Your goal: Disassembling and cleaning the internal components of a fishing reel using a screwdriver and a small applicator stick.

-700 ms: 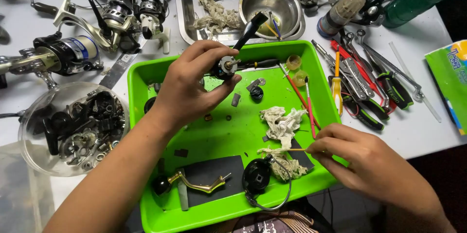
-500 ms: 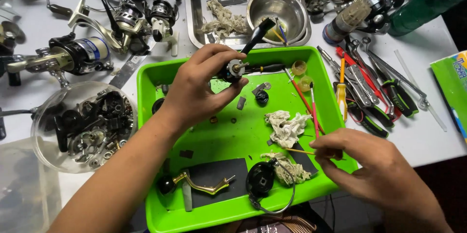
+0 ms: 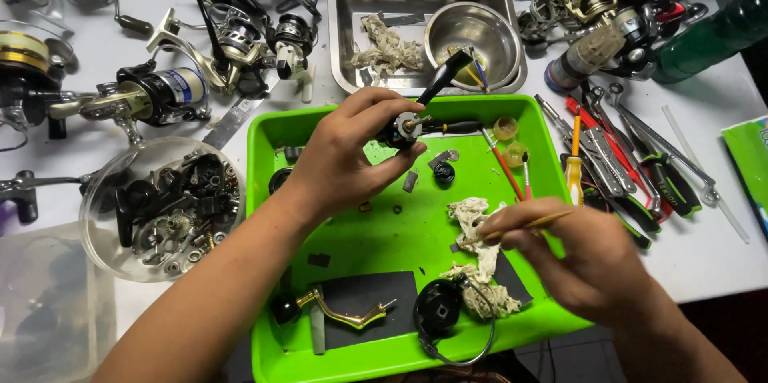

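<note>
Both hands are at work over the green tray (image 3: 268,191). Our left hand (image 3: 348,155) is curled tight around a small dark reel body (image 3: 400,133), held up above the tray's far edge with its metal shaft end pointing right and a black handle (image 3: 444,71) sticking out towards the steel bowl (image 3: 472,35). Our right hand (image 3: 584,259) is pinched shut on a thin yellow-handled brush (image 3: 524,225), low over the tray's right side and well apart from the reel body; we cannot make out the brush tip against the grey rag (image 3: 474,227) under it.

Small loose parts lie on the tray floor just below the reel body: a black ring (image 3: 444,173), a washer and a few dark bits. At the tray's near edge sit a black spool with a wire bail (image 3: 438,309) and a gold crank handle (image 3: 344,312) on a dark mat. Two small yellow cups (image 3: 510,140) stand by the tray's far right corner, screwdrivers and pliers (image 3: 632,163) on the surface beyond its right edge. A glass bowl of reel parts (image 3: 164,207) sits off the left edge, whole fishing reels (image 3: 160,91) along the far left of the surface.

The risk we see is a piece slipping off the exposed shaft, since the body is held tilted in the air; it could bounce among the loose bits or over the tray rim. A careless sweep of the right wrist could also drag the rag and scatter what lies beside it.
</note>
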